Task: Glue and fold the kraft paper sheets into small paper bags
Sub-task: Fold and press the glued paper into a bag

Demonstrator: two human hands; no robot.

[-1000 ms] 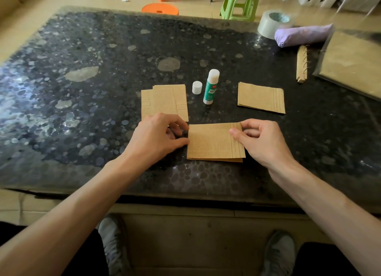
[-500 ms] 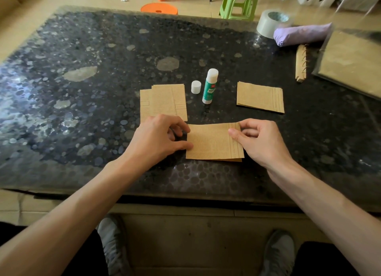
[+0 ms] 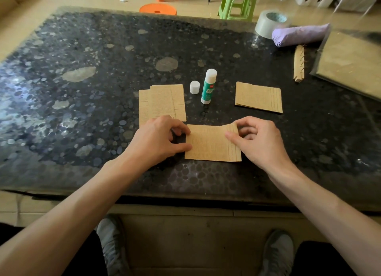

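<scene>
Table (image 3: pixel 82 115): glue stick (image 3: pixel 208 88) behind pinched sheet (image 3: pixel 210 145).

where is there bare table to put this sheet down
Widest: the left half of the table, left of the flat sheet stack. Also the far middle beyond the glue stick. Crowded: the far right corner with tape roll, purple bundle and kraft packet.

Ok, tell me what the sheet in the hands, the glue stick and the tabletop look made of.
The sheet: thin matte kraft paper, its far edge curving between left hand and right hand. The glue stick: smooth plastic tube, printed label, white waxy-looking tip. The tabletop: glossy dark speckled stone or stone-look slab, showing pale reflections.
</scene>
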